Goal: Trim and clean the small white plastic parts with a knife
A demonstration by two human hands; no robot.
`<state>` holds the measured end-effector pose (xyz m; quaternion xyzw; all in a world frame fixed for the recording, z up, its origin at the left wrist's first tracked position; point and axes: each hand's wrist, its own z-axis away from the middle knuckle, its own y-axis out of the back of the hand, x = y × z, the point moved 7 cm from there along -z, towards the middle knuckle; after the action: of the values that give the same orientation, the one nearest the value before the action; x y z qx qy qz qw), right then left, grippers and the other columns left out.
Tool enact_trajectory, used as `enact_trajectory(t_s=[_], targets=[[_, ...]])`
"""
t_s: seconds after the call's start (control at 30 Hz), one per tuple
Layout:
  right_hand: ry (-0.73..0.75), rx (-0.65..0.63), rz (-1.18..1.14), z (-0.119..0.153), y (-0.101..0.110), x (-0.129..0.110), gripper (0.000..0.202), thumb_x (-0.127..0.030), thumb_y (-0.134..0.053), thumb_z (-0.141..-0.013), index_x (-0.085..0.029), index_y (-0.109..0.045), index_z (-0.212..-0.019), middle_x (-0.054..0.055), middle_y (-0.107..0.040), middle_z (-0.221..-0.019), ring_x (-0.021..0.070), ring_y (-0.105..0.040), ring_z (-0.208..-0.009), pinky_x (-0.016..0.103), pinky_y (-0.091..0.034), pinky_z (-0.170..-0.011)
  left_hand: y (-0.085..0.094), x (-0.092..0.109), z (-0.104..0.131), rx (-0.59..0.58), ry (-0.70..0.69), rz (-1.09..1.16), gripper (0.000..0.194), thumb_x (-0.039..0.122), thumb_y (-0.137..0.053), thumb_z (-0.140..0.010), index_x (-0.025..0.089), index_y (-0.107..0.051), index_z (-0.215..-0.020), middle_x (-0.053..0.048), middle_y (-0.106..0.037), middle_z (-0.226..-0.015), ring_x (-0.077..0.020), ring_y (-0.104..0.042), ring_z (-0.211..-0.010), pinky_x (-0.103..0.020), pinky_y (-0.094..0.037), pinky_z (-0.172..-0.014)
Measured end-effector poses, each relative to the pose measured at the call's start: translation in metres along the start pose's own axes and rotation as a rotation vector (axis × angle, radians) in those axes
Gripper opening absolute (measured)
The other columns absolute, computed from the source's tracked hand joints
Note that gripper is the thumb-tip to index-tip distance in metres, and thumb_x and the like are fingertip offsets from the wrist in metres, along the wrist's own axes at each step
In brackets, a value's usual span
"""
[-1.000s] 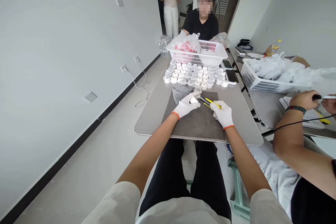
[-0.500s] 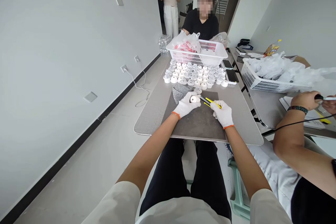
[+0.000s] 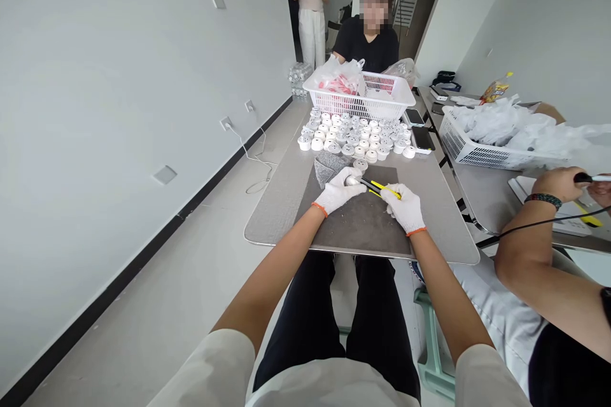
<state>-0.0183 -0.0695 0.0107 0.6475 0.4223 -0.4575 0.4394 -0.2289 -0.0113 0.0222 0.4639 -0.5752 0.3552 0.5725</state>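
A white glove covers my left hand (image 3: 338,191), whose fingers are wrapped round a small white round part (image 3: 352,181). My right hand (image 3: 405,206), gloved too, grips a black and yellow utility knife (image 3: 377,187); its front end points left and meets the part at my left fingers. Both hands are above a dark mat (image 3: 363,226). A grey cloth (image 3: 329,167) lies just behind my left hand. One round part (image 3: 361,165) sits at the mat's back edge, behind the knife. Further back stand rows of several white round parts (image 3: 353,139).
Behind the parts is a white basket (image 3: 382,105) with bags. Two phones (image 3: 422,138) lie to their right. A side table (image 3: 482,194) holds another basket (image 3: 477,154). At the right, a co-worker's arm (image 3: 529,229) reaches over papers. A person in black (image 3: 367,44) sits opposite.
The white part has turned in my left hand and less of its face shows. The knife has shifted slightly, its front end now lower and closer to my left fingers.
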Motion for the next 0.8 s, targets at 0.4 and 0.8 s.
enact_trajectory(t_s=[0.4, 0.8], targets=[[-0.004, 0.027, 0.006, 0.000, 0.003, 0.002, 0.003, -0.030, -0.070, -0.083, -0.027, -0.071, -0.084, 0.003, -0.062, -0.049, 0.0061, -0.051, -0.033, 0.011, -0.034, -0.038, -0.002, 0.018, 0.005, -0.055, -0.038, 0.039, 0.060, 0.019, -0.071, -0.075, 0.020, -0.062, -0.135, -0.006, -0.070, -0.127, -0.0218, -0.063, -0.118, -0.033, -0.048, -0.107], [-0.078, 0.057, 0.136, 0.003, 0.004, 0.001, 0.015, -0.038, -0.070, -0.085, -0.026, -0.068, -0.092, 0.000, -0.062, -0.052, 0.0065, -0.054, -0.038, 0.012, -0.037, -0.037, -0.004, 0.025, 0.006, -0.103, -0.100, 0.068, 0.066, 0.010, -0.067, -0.075, 0.022, -0.057, -0.139, -0.007, -0.059, -0.146, -0.0228, -0.057, -0.132, -0.037, -0.043, -0.116]])
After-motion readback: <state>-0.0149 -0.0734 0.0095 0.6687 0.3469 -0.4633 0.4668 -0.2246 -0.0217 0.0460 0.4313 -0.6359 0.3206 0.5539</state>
